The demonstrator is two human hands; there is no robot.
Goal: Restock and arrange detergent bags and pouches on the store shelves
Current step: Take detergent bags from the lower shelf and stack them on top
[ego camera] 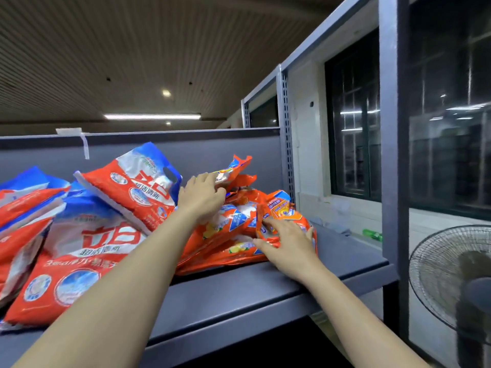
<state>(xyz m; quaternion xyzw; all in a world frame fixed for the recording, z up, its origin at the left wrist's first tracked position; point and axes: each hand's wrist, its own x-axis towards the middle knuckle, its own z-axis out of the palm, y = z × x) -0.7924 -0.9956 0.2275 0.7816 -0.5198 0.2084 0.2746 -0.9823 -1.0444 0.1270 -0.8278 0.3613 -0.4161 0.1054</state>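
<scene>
Overhead, running a ribbed dark ceiling [132, 49], with a long tube light [152, 117] glowing and small round spotlights [166, 93] shining near it. On the right, standing grey perforated metal uprights [286, 134] and a thick grey post [393, 155], framing a white wall [305, 144] and dark barred windows [353, 123] that are reflecting strips of light. Lower right, showing the wire cage of a standing fan [449, 277], with a green bottle [372, 234] lying on the pale floor [430, 224] beneath the windows and a grey back panel [212, 150] closing off the rear.
</scene>
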